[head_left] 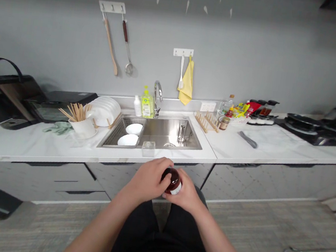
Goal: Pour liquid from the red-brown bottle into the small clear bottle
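Note:
In front of my body, short of the counter's front edge, both hands are closed round a dark reddish-brown jar [175,179] with a white label. My left hand [152,179] curls over its left side, with fingers reaching onto the shiny top. My right hand [186,190] wraps the right side, near the label. Most of the jar's body is hidden by the hands, and I cannot make out whether it has a lid. Just beyond the hands, a small clear block-shaped container [148,149] stands at the near edge of the sink [199,143].
White bowls [128,139] sit in the sink's left rack. Left stand a chopstick holder [84,128] and plates [105,109]. Green dish soap [147,104] is beside the faucet [157,97]. Right are a wooden rack [207,122], a small jar [224,123], a condiment basket [239,120] and a stove [302,125].

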Tool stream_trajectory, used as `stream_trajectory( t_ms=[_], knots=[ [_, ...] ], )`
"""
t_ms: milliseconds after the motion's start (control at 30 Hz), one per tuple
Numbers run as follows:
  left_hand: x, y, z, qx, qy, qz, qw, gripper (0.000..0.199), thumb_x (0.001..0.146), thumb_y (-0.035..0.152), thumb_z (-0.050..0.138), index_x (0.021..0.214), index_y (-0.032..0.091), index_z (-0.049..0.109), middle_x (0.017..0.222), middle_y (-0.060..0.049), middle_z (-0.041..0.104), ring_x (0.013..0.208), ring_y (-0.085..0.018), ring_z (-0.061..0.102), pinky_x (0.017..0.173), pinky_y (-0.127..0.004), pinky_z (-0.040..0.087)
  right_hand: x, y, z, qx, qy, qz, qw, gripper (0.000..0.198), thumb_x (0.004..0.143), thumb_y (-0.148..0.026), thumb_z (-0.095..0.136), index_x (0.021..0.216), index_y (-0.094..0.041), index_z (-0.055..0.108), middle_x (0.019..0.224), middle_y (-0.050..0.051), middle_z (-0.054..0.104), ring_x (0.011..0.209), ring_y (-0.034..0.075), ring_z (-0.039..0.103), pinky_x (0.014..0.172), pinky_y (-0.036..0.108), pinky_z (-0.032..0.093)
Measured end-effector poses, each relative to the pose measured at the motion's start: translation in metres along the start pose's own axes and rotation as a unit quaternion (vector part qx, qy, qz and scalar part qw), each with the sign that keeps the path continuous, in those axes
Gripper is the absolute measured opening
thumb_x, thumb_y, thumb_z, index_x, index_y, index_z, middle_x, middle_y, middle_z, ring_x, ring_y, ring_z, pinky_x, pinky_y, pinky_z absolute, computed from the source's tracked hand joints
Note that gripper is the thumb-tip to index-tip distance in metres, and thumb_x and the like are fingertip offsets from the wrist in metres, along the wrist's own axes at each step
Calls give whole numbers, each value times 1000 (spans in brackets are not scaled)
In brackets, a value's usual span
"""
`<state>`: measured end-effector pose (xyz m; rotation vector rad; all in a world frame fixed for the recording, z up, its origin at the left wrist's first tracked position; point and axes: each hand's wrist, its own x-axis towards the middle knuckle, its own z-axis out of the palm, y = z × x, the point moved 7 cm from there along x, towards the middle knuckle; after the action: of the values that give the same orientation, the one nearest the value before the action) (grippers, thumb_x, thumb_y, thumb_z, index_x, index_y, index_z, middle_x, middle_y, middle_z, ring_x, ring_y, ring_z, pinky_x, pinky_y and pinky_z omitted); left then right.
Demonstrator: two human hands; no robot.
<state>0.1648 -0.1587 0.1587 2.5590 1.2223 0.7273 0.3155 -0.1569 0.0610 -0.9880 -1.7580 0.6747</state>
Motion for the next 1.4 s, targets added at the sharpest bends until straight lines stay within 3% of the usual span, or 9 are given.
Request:
stream_trajectory(
  t_ms=[200, 400, 500, 600, 800, 967, 1133, 1300, 1400],
  knots=[
    [9, -15, 7, 108, -32, -78, 991, 36, 113, 53, 55, 97, 23, 67, 90, -12, 79, 86, -33, 76, 76, -40, 48, 0, 9, 3, -16, -1, 14, 1000, 58, 62, -20, 99, 111, -25, 69, 107, 3, 72, 97, 29, 70, 87, 42, 57],
    [6, -12, 5, 18, -52, -14, 998, 28, 103, 25, 57, 129, 27, 67, 104, -6, 82, 90, -29, 76, 79, -38, 48, 0, 14, 4, -42, -11, 22, 999, 62, 67, -22, 96, 122, -27, 69, 115, 6, 74, 103, 31, 72, 93, 45, 59],
    [10, -22, 14, 51, -84, -53, 994, 22, 111, 40, 57, 117, 25, 72, 91, -8, 80, 81, -30, 74, 75, -37, 47, 2, 17, 2, -51, -14, 34, 998, 61, 68, -21, 93, 123, -28, 68, 115, 5, 73, 105, 31, 72, 92, 45, 58],
    [15, -34, 17, 126, -70, -104, 984, 45, 113, 63, 55, 103, 23, 73, 84, -13, 78, 78, -33, 74, 73, -39, 48, 4, 20, 3, -54, -14, 41, 998, 58, 67, -21, 93, 119, -27, 68, 112, 5, 72, 102, 31, 71, 89, 44, 57],
    [12, -26, 15, 39, -59, 4, 997, 27, 108, 33, 61, 133, 26, 68, 116, -11, 83, 104, -32, 78, 87, -41, 55, 1, 28, 8, -60, -12, 47, 997, 63, 67, -24, 97, 123, -28, 68, 116, 6, 74, 103, 32, 72, 91, 45, 58],
    [10, -41, 18, 131, -92, -79, 984, 40, 112, 60, 58, 107, 22, 69, 89, -14, 79, 83, -35, 76, 75, -42, 51, 1, 30, 11, -60, -17, 49, 997, 65, 66, -20, 97, 123, -29, 69, 115, 6, 74, 104, 32, 73, 90, 45, 59],
    [7, -32, 17, 82, -71, -4, 994, 26, 110, 43, 63, 127, 24, 67, 117, -15, 82, 109, -37, 79, 91, -45, 55, 1, 31, 15, -57, -21, 39, 997, 63, 69, -21, 94, 126, -28, 69, 117, 6, 74, 105, 33, 73, 90, 45, 59],
    [6, -46, 25, 151, -109, -76, 980, 39, 112, 59, 59, 112, 22, 69, 89, -13, 81, 83, -36, 79, 75, -41, 50, 2, 34, 19, -60, -27, 49, 997, 62, 68, -20, 95, 123, -28, 68, 115, 5, 74, 103, 32, 73, 89, 45, 58],
    [6, -44, 23, 120, -85, -64, 987, 37, 110, 57, 64, 125, 23, 68, 99, -13, 84, 90, -36, 80, 76, -40, 50, 3, 36, 19, -62, -23, 52, 996, 61, 67, -22, 96, 122, -28, 68, 114, 5, 74, 102, 32, 73, 88, 45, 58]
  ],
)
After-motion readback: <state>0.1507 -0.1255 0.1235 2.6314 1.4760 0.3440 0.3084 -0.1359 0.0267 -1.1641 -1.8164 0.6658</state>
